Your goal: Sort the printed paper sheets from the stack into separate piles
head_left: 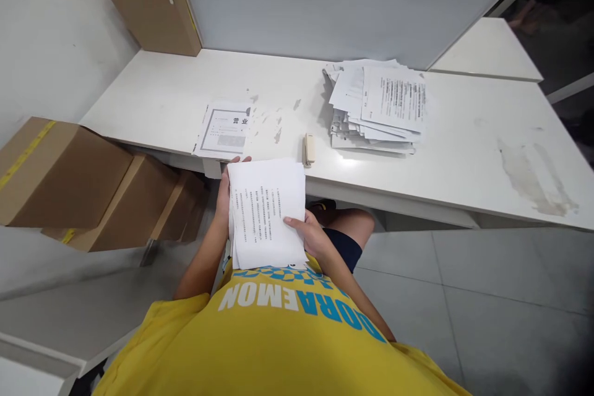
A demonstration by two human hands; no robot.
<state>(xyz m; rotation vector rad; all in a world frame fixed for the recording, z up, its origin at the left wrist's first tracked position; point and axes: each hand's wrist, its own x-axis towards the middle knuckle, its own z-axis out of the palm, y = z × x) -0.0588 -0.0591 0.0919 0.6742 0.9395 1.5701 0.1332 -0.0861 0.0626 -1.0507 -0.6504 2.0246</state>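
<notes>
A stack of printed papers point(266, 216) is held above my lap, in front of the desk's edge. My left hand point(224, 192) grips its left side, with most of the fingers hidden behind the sheets. At the right side, my right hand point(310, 232) has its thumb on the top sheet and the other fingers underneath. Just beyond the papers, a small beige stapler point(309, 150) stands on the white desk. A printed sheet with a grey border point(224, 130) lies near the desk's front edge, to the left of the stapler.
A messy pile of papers point(380, 105) sits at the back of the white desk point(464, 130). One cardboard box point(153, 15) stands in the far left corner. Several more cardboard boxes point(69, 167) are stacked left of the desk. A grey partition point(306, 0) rises behind it.
</notes>
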